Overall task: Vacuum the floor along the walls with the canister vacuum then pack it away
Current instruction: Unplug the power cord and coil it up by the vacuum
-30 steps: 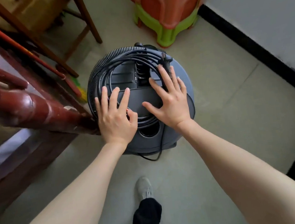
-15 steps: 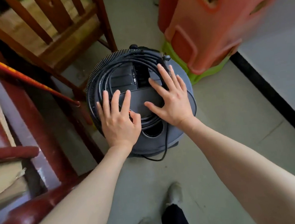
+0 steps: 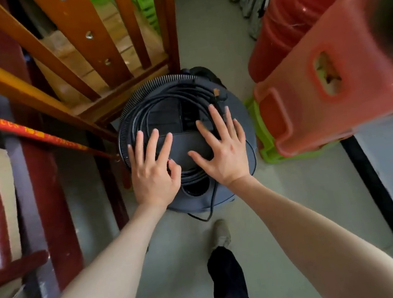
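Pressing down with both palms, the person has the left hand [image 3: 153, 175] and the right hand [image 3: 225, 156] spread flat on the lid of the canister vacuum [image 3: 187, 145]; neither grip closes on anything, the fingers of both lie straight and fanned apart, though the left thumb curls in toward the forefinger near a small red spot I cannot make out. Under the fingers the black power cord [image 3: 193, 173] is wound in loops on top of the vacuum, and the ribbed hose [image 3: 125, 137] circles its outer rim on the side of the left hand. A loose end of the cord hangs over the near edge of the vacuum and trails onto the floor [image 3: 280, 188]. The vacuum stands on that floor, tucked in a narrow gap: just beyond it and to its left rises a wooden chair [image 3: 97, 57], whose leg comes down right at the vacuum's far rim. To the right of the vacuum, close beside it, sit stacked plastic stools [image 3: 326, 90], orange over green. To the left of the vacuum runs dark red wooden furniture [image 3: 43, 190], with an orange-red pole [image 3: 29, 133] slanting toward the hose. Behind the vacuum, nearest the person, one shoe [image 3: 221, 234] and a dark trouser leg [image 3: 228, 285] show on the floor.
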`<act>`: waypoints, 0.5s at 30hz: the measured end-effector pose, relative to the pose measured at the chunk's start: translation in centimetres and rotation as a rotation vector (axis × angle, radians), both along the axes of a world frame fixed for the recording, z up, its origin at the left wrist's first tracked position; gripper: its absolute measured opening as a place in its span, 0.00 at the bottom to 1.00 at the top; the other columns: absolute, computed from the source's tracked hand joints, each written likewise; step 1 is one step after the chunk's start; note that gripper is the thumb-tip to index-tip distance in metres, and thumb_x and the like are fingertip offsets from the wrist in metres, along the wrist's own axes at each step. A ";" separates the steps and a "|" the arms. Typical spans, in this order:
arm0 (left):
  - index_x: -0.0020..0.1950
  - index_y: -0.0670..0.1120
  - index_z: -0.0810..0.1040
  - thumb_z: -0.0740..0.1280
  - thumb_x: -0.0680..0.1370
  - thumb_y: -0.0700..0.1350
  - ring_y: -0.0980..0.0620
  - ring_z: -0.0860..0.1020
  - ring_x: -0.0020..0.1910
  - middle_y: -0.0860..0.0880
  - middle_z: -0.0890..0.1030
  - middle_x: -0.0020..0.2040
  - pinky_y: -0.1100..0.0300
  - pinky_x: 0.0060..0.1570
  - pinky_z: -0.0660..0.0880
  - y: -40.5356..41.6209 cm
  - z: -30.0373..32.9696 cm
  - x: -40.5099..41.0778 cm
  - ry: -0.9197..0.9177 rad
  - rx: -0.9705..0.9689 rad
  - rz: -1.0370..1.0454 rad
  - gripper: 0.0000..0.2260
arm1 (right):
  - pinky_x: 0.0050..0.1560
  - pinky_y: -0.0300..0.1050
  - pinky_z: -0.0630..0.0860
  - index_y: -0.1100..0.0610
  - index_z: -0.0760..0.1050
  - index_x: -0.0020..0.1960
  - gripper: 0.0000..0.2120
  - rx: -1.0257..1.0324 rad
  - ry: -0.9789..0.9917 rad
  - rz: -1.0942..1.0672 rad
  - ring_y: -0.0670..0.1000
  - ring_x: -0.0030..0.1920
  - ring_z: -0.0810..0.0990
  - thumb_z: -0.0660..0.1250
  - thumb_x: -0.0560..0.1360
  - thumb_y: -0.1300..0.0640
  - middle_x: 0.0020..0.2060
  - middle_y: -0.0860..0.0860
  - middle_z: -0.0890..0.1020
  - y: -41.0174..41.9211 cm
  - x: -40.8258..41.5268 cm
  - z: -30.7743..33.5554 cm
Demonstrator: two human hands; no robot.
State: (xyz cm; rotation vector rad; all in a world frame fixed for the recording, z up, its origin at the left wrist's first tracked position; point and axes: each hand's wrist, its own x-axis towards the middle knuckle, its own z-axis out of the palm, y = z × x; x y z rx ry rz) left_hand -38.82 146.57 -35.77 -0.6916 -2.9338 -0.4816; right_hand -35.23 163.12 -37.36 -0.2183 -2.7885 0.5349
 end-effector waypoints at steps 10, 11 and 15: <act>0.70 0.45 0.72 0.57 0.73 0.44 0.35 0.63 0.72 0.41 0.70 0.71 0.36 0.69 0.56 0.2 0.6 -0.9 -0.041 -0.095 -0.020 0.24 | 0.69 0.65 0.63 0.56 0.75 0.68 0.27 0.028 -0.044 0.015 0.66 0.74 0.61 0.65 0.75 0.42 0.73 0.59 0.66 0.4 -0.6 0.1; 0.72 0.46 0.70 0.56 0.74 0.45 0.36 0.61 0.73 0.42 0.68 0.72 0.36 0.70 0.55 0.1 0.7 -0.9 -0.057 -0.147 -0.042 0.25 | 0.69 0.64 0.64 0.57 0.75 0.68 0.26 0.031 -0.053 0.020 0.66 0.74 0.61 0.65 0.75 0.43 0.73 0.60 0.66 0.4 -0.5 0.2; 0.75 0.50 0.62 0.54 0.77 0.51 0.39 0.57 0.75 0.43 0.62 0.76 0.34 0.70 0.49 -0.1 0.9 -1.8 -0.056 -0.277 -0.173 0.26 | 0.68 0.64 0.66 0.58 0.74 0.70 0.24 0.012 -0.123 0.049 0.65 0.74 0.59 0.59 0.78 0.47 0.73 0.59 0.67 0.6 -0.4 1.1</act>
